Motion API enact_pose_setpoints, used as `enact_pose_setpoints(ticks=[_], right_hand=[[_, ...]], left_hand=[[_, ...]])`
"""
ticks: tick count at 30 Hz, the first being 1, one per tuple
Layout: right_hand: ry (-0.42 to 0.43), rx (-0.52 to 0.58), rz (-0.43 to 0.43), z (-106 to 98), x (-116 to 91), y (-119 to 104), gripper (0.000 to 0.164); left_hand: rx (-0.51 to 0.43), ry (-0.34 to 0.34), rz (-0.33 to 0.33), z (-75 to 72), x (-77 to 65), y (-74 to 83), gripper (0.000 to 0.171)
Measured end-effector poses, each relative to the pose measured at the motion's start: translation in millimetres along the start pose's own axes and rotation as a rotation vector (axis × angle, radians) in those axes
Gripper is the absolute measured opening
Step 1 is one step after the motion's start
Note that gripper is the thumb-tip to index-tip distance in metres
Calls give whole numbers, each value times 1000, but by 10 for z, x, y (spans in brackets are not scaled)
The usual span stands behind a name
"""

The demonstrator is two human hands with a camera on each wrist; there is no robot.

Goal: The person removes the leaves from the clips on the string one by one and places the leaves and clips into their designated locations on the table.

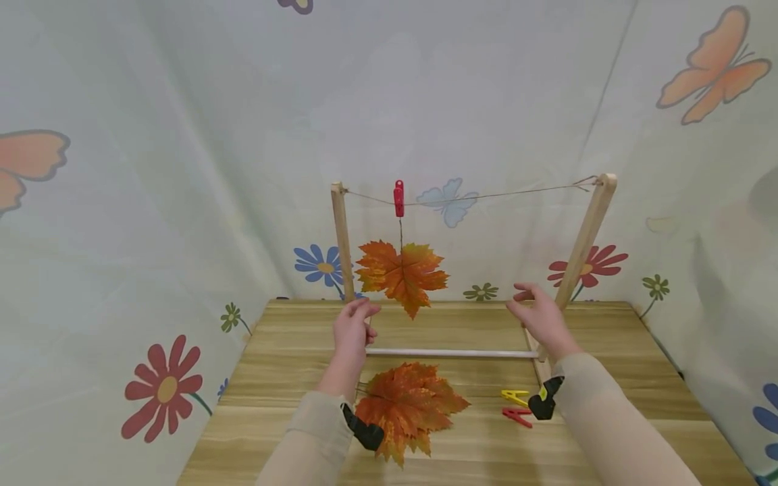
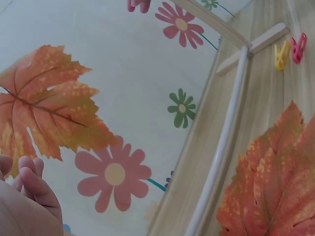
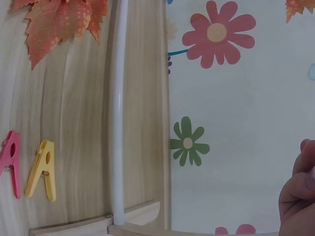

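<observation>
An orange maple leaf (image 1: 402,275) hangs by its stem from a red clothespin (image 1: 398,199) clipped on a string (image 1: 504,195). My left hand (image 1: 352,332) is held up near the left post, to the lower left of that leaf, fingers loosely bent and holding nothing. On the other side, near the right post, my right hand (image 1: 543,322) is raised with relaxed fingers, likewise holding nothing. More maple leaves (image 1: 413,405) lie overlapping on the table between my forearms. A yellow clothespin (image 3: 41,169) and a pinkish-red clothespin (image 3: 11,162) lie beside each other near my right wrist.
The string spans two wooden posts, a left post (image 1: 342,236) and a right post (image 1: 586,243). A white rod (image 1: 450,353) joins the frame low across the wooden table (image 1: 292,378). Behind hangs a pale curtain (image 1: 243,135) printed with flowers and butterflies.
</observation>
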State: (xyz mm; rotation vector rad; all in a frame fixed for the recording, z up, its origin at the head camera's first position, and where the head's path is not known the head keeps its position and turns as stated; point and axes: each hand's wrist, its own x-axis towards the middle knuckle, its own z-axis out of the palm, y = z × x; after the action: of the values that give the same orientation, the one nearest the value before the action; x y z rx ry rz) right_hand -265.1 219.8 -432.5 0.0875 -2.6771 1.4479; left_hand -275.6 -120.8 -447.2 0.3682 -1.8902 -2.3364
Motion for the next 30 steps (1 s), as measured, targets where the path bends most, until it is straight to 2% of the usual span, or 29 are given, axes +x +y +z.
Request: enact_pose_setpoints(ticks=[6,18,30], right_hand=[[-23,12,2,-9,42,-75,62],[-23,7,-42,-42,160,-294,57],[-32,-15,-69,-82,303,-568,55]], left_hand=[[-55,-16,7,78,-22,97,27],[-36,-48,66,135,-25,223,32],[-25,-79,94,324,-22,449,30]])
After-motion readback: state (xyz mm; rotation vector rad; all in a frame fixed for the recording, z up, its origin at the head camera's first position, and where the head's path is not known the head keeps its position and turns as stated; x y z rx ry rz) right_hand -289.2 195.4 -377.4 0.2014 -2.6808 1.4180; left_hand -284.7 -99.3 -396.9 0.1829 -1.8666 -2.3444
